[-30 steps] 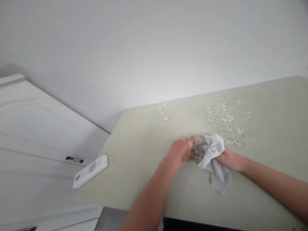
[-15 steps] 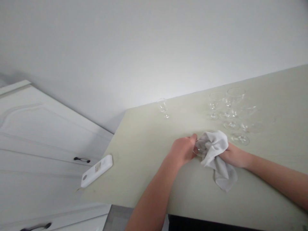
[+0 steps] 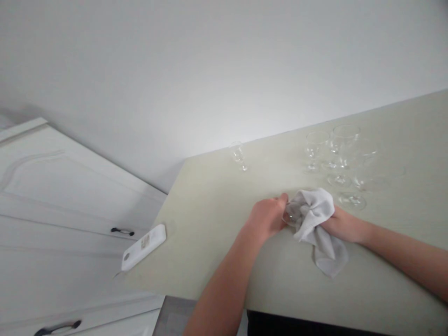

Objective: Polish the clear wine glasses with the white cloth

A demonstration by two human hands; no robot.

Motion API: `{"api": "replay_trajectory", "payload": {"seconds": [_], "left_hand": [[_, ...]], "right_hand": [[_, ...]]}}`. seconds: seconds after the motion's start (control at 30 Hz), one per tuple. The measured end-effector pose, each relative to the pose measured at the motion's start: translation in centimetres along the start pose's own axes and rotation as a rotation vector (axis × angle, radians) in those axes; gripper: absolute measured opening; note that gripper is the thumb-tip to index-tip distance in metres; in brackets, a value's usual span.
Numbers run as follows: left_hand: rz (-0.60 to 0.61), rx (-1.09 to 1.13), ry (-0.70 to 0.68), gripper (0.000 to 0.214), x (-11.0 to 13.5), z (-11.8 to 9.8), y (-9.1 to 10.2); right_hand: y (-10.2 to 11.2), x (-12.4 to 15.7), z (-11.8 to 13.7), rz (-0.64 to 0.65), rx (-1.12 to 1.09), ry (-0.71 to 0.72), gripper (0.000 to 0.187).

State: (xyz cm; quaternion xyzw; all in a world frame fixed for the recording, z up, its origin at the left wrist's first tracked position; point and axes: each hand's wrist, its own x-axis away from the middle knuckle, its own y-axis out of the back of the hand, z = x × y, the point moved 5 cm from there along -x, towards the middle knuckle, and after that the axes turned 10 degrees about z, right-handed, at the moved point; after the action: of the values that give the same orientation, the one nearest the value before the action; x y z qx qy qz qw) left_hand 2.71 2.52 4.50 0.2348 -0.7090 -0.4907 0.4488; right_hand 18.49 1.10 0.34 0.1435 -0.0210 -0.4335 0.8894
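Note:
My left hand (image 3: pixel 268 216) is closed around a small clear glass (image 3: pixel 290 215) held just above the pale table (image 3: pixel 217 224). My right hand (image 3: pixel 341 224) grips a grey-white cloth (image 3: pixel 317 219) that is bunched over and into the glass, with its loose end hanging down onto the table. Most of the glass is hidden by the cloth and my fingers.
Several clear stemmed glasses (image 3: pixel 338 156) stand in a group behind my right hand. One small stemmed glass (image 3: pixel 238 155) stands alone near the table's far edge. A white remote-like device (image 3: pixel 143 246) lies at the left corner. White cabinet doors (image 3: pixel 52 210) are at the left.
Both hands have kept hold of the glass and cloth, with the cloth shifting slightly over the glass. The view has drifted a little, so everything sits slightly further right and up.

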Motion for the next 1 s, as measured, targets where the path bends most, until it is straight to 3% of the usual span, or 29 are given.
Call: {"api": "replay_trajectory", "payload": {"seconds": [1.0], "left_hand": [[0.007,-0.023,0.012,0.034,-0.1,0.0,-0.1]], "right_hand": [[0.2,0.3,-1.5,-0.013,-0.038,-0.037,0.039]]}}
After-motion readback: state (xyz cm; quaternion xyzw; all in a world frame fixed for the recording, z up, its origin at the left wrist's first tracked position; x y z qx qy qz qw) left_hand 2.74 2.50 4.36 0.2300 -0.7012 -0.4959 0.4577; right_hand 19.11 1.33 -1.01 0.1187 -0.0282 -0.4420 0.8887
